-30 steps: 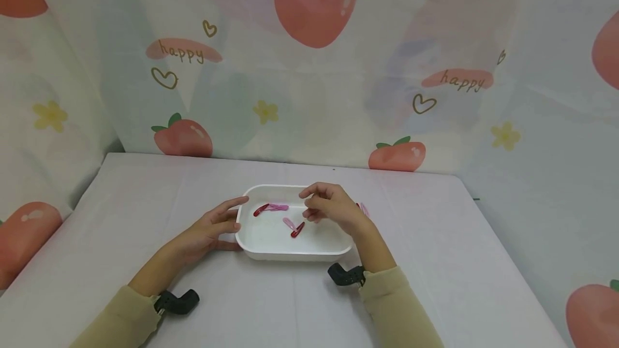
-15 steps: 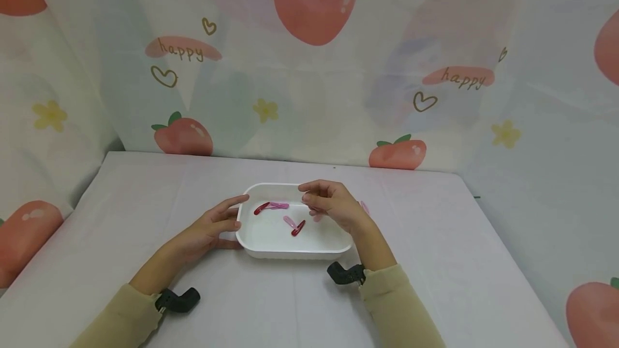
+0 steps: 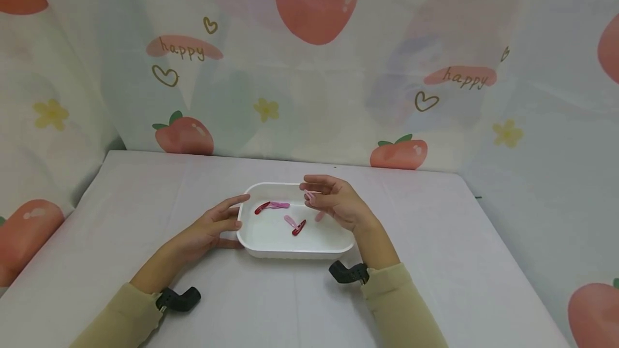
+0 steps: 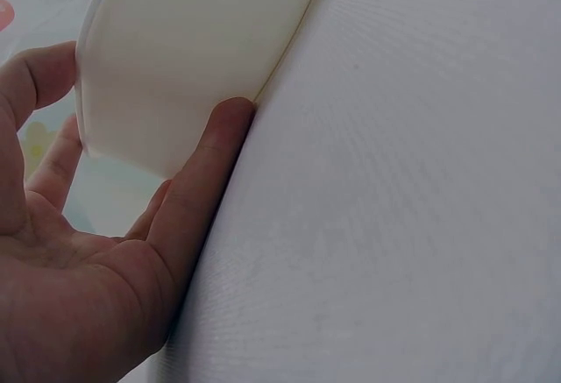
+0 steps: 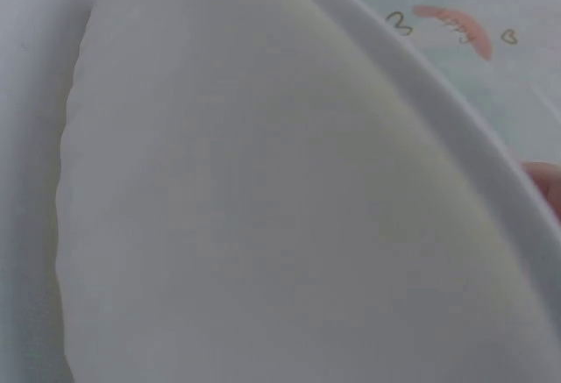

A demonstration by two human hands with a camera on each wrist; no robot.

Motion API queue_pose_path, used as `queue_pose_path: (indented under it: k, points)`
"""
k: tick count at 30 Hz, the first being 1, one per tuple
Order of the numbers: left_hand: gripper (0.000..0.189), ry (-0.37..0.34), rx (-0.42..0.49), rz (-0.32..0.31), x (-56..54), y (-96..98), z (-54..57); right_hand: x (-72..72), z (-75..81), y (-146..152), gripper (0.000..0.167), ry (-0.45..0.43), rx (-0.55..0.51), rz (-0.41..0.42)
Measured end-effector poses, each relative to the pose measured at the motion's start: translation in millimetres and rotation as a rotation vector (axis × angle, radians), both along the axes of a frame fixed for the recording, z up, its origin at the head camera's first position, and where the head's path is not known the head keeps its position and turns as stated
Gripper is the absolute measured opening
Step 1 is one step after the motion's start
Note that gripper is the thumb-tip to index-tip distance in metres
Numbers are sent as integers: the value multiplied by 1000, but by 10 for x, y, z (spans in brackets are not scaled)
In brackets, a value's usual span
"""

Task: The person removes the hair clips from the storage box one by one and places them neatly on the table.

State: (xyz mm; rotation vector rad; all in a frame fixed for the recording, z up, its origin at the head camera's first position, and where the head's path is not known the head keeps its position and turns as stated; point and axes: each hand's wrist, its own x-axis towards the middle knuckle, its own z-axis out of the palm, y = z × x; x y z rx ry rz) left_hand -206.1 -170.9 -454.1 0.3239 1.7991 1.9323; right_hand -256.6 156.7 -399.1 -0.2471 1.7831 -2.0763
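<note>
A white rectangular tray stands on the table. The left hand is at its left end, fingers spread and touching the rim and side wall; in the left wrist view one finger lies low along the wall, near the tabletop. The right hand is over the tray's right part, pinching a pink hair clip between thumb and fingertips. Below that hand another pink clip shows partly. Inside the tray lie a red clip by a pink clip, and a pink clip touching a red clip.
A white cloth covers the table. Behind it hangs a printed curtain with fruit and flowers. Black devices sit on both wrists, the left one and the right one. The tray wall fills most of the right wrist view.
The right hand has risen slightly, and a pink clip now shows at its fingertips. Clips seen earlier beyond the right wrist are no longer visible. The left hand has stayed on the tray.
</note>
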Motion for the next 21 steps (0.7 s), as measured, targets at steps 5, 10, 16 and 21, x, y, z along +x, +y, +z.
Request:
queue_pose_path:
  k: [5, 10, 16, 21]
  points:
    - [66, 5, 0, -2, -1, -3, 4, -4, 9, 14, 48, 32, 10, 10]
    - [66, 10, -1, -1, 6, -13, 7, 1, 31, 30, 48, 82, 60, 5]
    - [66, 13, 0, -12, 5, -12, 10, -2, 73, 99, 40, 120, 119, -70]
    - [67, 6, 5, -8, 0, -2, 1, 9, 143, 184, 43, 143, 126, -110]
